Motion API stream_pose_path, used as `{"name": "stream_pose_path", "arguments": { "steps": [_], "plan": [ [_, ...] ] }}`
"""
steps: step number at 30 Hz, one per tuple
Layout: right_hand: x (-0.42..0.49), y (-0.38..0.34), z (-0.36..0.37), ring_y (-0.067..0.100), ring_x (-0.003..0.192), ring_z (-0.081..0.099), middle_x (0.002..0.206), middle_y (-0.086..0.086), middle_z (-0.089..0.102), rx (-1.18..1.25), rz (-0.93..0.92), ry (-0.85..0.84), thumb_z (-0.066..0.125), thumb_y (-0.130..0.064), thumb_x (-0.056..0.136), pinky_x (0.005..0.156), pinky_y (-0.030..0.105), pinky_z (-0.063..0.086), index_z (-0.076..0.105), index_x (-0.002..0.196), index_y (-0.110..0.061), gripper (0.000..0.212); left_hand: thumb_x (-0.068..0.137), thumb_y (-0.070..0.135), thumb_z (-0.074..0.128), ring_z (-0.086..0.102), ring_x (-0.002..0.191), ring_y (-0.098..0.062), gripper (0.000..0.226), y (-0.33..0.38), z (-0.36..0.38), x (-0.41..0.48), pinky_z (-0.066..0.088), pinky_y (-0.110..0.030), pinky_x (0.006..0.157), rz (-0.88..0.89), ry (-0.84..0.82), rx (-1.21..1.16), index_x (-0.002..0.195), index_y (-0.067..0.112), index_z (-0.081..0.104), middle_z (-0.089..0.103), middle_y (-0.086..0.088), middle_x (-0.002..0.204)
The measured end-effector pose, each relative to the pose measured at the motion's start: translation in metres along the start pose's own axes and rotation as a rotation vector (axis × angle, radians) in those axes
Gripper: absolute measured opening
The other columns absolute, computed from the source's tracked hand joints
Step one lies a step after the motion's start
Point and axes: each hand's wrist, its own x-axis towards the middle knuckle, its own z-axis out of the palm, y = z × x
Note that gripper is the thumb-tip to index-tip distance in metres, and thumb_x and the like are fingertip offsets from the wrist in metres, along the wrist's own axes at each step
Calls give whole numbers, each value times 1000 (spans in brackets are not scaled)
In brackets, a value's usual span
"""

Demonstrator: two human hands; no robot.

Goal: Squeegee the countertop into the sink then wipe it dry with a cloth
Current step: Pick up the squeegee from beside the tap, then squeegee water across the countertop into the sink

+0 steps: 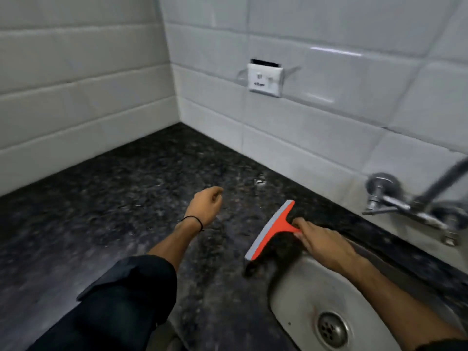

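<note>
An orange squeegee (272, 230) with a grey blade lies across the dark speckled countertop (126, 193), close to the left rim of the steel sink (298, 285). My right hand (321, 245) grips its handle from the sink side, blade edge facing left. My left hand (205, 205) hovers over the middle of the countertop with fingers loosely curled and nothing in it; a black band circles that wrist. No cloth is in view.
White tiled walls meet in the corner behind the countertop. A white socket plate (264, 79) sits on the back wall. A chrome tap (405, 206) juts from the wall above the sink, and the drain (331, 329) lies at the bottom right.
</note>
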Motion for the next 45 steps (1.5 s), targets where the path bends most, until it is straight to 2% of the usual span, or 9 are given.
{"name": "stream_pose_path", "arguments": {
  "steps": [3,9,13,16,20,24,29,38,45],
  "plan": [
    [78,-46,5,34,105,64,122,4,62,144,26,-19,43,-39,96,83,46,51,36,125,-32,30,100,21,46,61,107,-24,32,-60,-43,10,51,-42,94,-109,61,71,129,15,58,65,-6,123],
    [236,-129,2,38,107,57,120,21,52,335,31,-77,63,-6,71,90,40,47,40,134,-13,68,95,24,47,63,106,-26,32,-160,-99,66,51,-43,91,-211,148,155,122,18,62,66,-6,121],
    [330,-172,5,42,113,53,127,21,45,341,14,-86,66,-10,66,99,45,45,34,143,-8,83,94,30,47,52,120,-29,34,-210,-121,123,45,-48,97,-276,156,267,123,16,58,54,-6,132],
    [405,-200,7,44,116,51,128,21,43,267,-16,-95,64,-7,76,101,47,43,33,146,-8,76,94,47,45,20,145,-29,57,-246,-133,172,26,-54,112,-359,62,330,144,21,38,23,-8,158],
    [493,-229,3,48,113,54,139,11,39,61,-66,-57,53,-21,89,95,55,46,32,147,-22,61,77,76,51,-17,149,-28,103,-275,-147,226,1,-57,118,-442,-167,438,155,30,1,-18,0,162],
    [590,-257,3,46,118,53,145,12,38,-58,-84,-50,47,-17,91,97,55,46,36,146,-21,56,63,80,64,-21,147,-31,126,-292,-155,261,0,-62,116,-565,-385,355,152,36,-15,-28,3,159],
    [684,-281,7,42,124,49,144,16,43,-135,-177,-84,48,-9,87,99,52,46,44,143,-20,57,63,76,67,-20,147,-34,129,-300,-150,270,9,-65,115,-561,-391,350,151,36,-18,-30,3,158],
    [735,-284,7,31,110,61,127,12,62,-157,-126,-179,56,-16,88,90,36,49,60,129,-23,42,60,78,68,-16,148,-33,129,-303,-146,270,13,-65,115,-535,-309,382,151,39,-15,-25,5,160],
    [662,-251,-21,26,90,55,115,14,62,-264,-61,-318,56,-17,92,82,34,49,59,122,-12,31,58,77,71,-12,149,-33,130,-296,-153,268,13,-66,115,-539,-317,345,152,39,-10,-21,5,161]
  ]
}}
